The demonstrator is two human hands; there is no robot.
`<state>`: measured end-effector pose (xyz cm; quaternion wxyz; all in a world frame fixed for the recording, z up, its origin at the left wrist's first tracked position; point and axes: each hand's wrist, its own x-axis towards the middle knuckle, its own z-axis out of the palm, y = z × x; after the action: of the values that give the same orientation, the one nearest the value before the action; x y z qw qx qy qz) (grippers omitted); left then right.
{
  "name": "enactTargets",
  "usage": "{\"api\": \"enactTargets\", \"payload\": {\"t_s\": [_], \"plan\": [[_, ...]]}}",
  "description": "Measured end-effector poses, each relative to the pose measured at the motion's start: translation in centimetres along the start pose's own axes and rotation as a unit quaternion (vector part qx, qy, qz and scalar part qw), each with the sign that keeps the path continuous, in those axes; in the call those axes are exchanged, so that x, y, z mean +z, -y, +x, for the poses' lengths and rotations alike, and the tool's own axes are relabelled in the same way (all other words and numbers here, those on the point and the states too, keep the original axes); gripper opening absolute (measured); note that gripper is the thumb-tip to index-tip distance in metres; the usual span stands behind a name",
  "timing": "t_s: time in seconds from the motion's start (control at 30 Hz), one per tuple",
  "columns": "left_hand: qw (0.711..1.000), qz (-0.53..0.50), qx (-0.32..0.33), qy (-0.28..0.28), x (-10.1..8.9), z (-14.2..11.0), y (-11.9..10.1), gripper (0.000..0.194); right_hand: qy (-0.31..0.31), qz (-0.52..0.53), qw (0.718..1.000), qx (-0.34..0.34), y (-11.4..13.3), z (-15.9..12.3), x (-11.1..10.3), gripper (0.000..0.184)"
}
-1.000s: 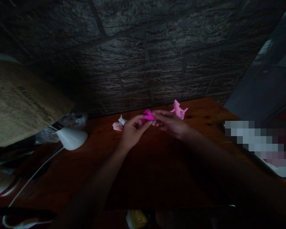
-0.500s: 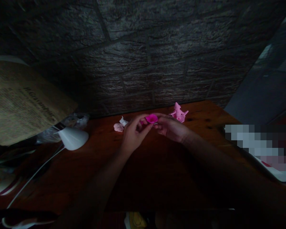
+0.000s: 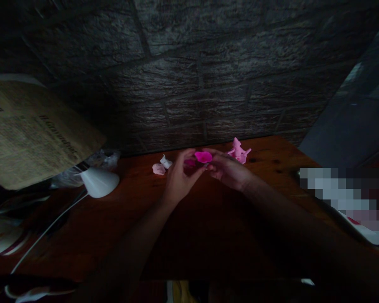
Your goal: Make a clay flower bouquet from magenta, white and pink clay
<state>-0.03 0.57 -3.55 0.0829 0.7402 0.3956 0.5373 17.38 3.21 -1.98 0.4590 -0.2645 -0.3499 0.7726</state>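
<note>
Between my two hands, above the wooden table (image 3: 135, 202), is a bright magenta piece (image 3: 203, 157) with a thin, flared rim, like soft modelling clay. My left hand (image 3: 181, 172) pinches it from the left with curled fingers and thumb. From the other side my right hand (image 3: 229, 169) has its fingers closed on the piece's edge. A pink figure with pointed top and side arms (image 3: 238, 152) stands just behind my right hand. Left of my left hand lie a pale pink lump (image 3: 158, 169) and a small white piece (image 3: 166, 161).
At the left stand a white cone-shaped lamp head (image 3: 100, 182) with a cord, a clear plastic bag (image 3: 105, 160), a printed brown paper bag (image 3: 34, 134) and a white cup (image 3: 1, 235). A dark stone wall (image 3: 177, 75) backs the table. Something pixelated lies at right.
The magenta piece has tilted, so its opening looks flatter and wider. Both hands keep hold of it. The whole view has shifted slightly.
</note>
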Motion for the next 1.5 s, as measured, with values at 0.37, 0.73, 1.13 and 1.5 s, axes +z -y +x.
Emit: {"api": "enactTargets", "payload": {"t_s": [0.37,0.73,1.13,1.5], "plan": [[0.956,-0.203,-0.209,-0.029,0.2,0.7,0.5,0.026,-0.107,-0.256,0.959,-0.059,2.4,-0.5,-0.7,0.018],[0.981,-0.084,-0.162,0.06,1.1,-0.3,0.3,0.036,-0.142,-0.39,0.907,-0.068,2.3,-0.2,-0.9,0.02],[0.903,-0.11,-0.079,0.407,-1.4,0.1,-0.7,0.076,-0.109,-0.644,0.715,-0.25,0.3,3.5,-2.4,0.047],[0.875,-0.305,-0.288,0.24,-0.1,-0.2,0.4,0.025,-0.038,-0.682,0.708,-0.182,1.2,5.8,0.2,0.016]]}}
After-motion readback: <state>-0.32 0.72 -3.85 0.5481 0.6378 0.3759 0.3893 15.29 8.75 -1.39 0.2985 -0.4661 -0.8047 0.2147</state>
